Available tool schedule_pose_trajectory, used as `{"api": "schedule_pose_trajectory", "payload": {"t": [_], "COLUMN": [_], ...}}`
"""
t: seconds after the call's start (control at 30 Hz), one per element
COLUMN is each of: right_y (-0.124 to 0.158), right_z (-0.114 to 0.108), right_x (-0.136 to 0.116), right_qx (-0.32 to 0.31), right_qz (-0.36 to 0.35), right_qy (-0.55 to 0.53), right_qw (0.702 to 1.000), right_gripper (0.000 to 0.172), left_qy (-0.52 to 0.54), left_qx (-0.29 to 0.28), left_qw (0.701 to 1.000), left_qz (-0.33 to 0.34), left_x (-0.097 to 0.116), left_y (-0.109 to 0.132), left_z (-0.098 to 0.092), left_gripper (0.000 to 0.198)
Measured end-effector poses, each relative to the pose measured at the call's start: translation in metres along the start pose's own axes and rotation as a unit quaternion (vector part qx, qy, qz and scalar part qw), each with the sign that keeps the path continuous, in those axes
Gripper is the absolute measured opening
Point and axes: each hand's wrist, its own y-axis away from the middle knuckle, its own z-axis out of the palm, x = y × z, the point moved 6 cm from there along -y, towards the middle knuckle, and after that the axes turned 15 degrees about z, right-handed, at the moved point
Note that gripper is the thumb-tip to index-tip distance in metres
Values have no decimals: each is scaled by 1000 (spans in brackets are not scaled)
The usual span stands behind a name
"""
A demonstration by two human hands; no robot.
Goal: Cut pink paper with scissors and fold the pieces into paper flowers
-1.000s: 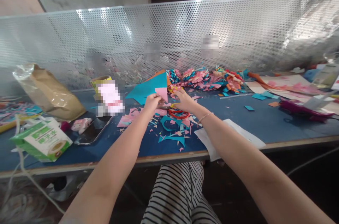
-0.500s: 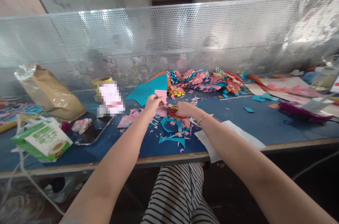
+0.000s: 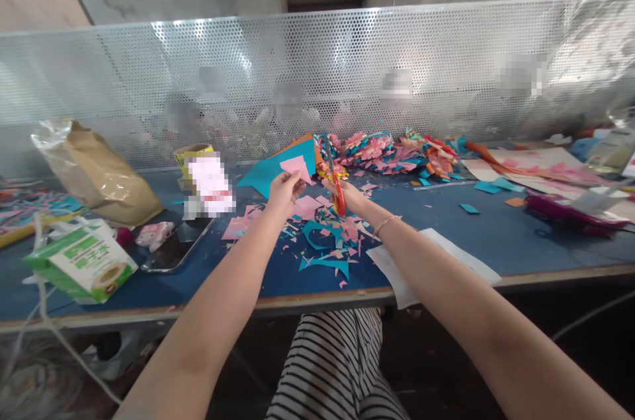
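Observation:
Between the thumb and fingers of my left hand (image 3: 284,191) is a small piece of pink paper (image 3: 295,167). My right hand (image 3: 350,196) is closed round the red and yellow handles of a pair of scissors (image 3: 339,192), whose blades point up and away from me, apart from the paper. Below both hands, pink and blue paper scraps (image 3: 322,233) litter the table. A blue paper sheet (image 3: 262,172) lies behind my left hand, and a heap of colourful paper flowers (image 3: 370,150) sits beyond my right hand.
A perforated metal screen (image 3: 317,76) runs along the back of the blue table (image 3: 417,208). To the left are a brown paper bag (image 3: 102,175), a green-and-white box (image 3: 86,261) and a dark tray-like device (image 3: 178,248). A white sheet (image 3: 446,258) overhangs the front edge; a purple pouch (image 3: 570,211) lies right.
The scissors have come away from the pink paper and swung upright in my right hand. My left hand has lifted slightly and turned the paper, tilting it leftward.

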Motion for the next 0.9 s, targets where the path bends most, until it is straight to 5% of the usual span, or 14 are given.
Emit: {"api": "schedule_pose_trajectory", "payload": {"t": [0.27, 0.9], "right_y": [7, 9], "right_z": [15, 22], "right_x": [-4, -6], "right_qx": [-83, -93], "right_qz": [-44, -59], "right_qy": [-67, -41], "right_qw": [993, 993], "right_gripper": [53, 51], "left_qy": [-15, -15], "left_qx": [-39, -69], "left_qw": [999, 997], "left_qz": [-6, -1], "left_x": [2, 3], "left_y": [7, 11], "left_z": [10, 15], "left_gripper": [19, 24]}}
